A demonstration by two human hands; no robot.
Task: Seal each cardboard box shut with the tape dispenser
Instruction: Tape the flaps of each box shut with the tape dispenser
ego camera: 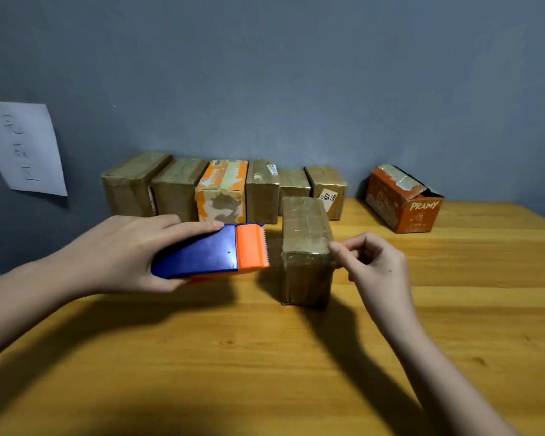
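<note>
One brown cardboard box (306, 247) stands upright on the wooden table (265, 357), near its middle, apart from the rest. It is a tall block with flat faces, wrapped in glossy clear tape that shines along its top and front edges.

One tape dispenser (211, 251) hovers just to the left of that box, its toothed edge near the box's left side. Its body is smooth blue plastic with an orange front plate and an orange underside.

The left hand (123, 253) is wrapped around the dispenser, fingers laid flat along the top and thumb under the lower edge. The right hand (375, 262) is half curled, with thumb and forefinger pinched together at the box's upper right corner; whether they grip a tape end I cannot tell.

Six more boxes stand in a tight row (224, 187) against the grey wall (296, 73): five plain brown ones and one orange and white one (222, 191), all taped over. A seventh, an orange box (403, 199) printed PRAMY, sits well apart to the right with one top flap lifted.

One white sheet of paper (22, 146) with handwriting hangs on the wall at the left
</note>
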